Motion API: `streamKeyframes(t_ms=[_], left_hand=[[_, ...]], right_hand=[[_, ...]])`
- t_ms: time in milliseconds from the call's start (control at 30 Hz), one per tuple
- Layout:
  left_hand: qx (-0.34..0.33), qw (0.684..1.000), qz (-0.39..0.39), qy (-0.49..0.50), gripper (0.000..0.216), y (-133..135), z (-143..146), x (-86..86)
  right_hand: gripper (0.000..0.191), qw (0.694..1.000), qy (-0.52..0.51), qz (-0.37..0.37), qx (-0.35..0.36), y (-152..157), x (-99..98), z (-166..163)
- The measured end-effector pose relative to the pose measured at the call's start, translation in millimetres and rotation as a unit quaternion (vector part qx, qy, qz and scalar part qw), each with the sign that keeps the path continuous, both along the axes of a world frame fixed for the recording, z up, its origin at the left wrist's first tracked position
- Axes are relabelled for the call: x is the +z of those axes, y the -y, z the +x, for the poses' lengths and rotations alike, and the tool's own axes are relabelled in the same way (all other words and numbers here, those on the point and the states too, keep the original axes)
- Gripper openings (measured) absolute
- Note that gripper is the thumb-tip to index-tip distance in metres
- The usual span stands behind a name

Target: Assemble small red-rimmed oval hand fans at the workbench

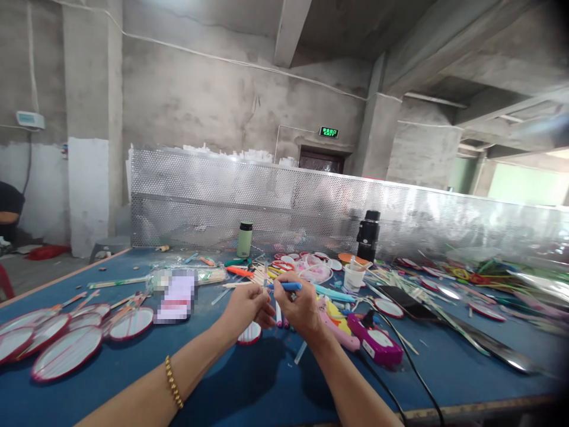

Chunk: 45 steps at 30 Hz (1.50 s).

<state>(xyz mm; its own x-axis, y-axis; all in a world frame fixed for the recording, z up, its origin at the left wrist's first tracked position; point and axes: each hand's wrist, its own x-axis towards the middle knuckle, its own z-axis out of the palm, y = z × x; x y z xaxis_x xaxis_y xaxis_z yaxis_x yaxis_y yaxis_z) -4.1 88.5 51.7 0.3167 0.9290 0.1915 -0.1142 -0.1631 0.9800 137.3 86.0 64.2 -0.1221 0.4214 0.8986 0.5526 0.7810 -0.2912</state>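
Note:
Over the blue table (249, 385) my two hands meet at the centre. My left hand (246, 306) pinches a thin upright stick (265, 274), and a small round fan (249, 334) shows just under it. My right hand (299, 306) is closed round a blue pen-like tool (287, 286) that lies level with its tip pointing left toward the stick. A gold bead bracelet (173, 382) circles my left wrist.
Red-rimmed round fans (66, 350) lie at the left. A pink glue gun (376, 344) with a black cable, a white cup (354, 276), a green flask (244, 239), a black flask (368, 235) and scattered sticks crowd the middle and right. A perforated metal screen (284, 201) backs the table.

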Motion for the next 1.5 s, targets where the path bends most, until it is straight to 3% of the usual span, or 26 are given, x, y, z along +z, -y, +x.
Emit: streamKeyframes(t_ms=[1500], left_hand=[[0.005,1.000,0.000,0.003,0.013,1.5,-0.2,0.7]], right_hand=[[0.014,0.999,-0.014,0.026,-0.018,-4.8,-0.9,0.3]])
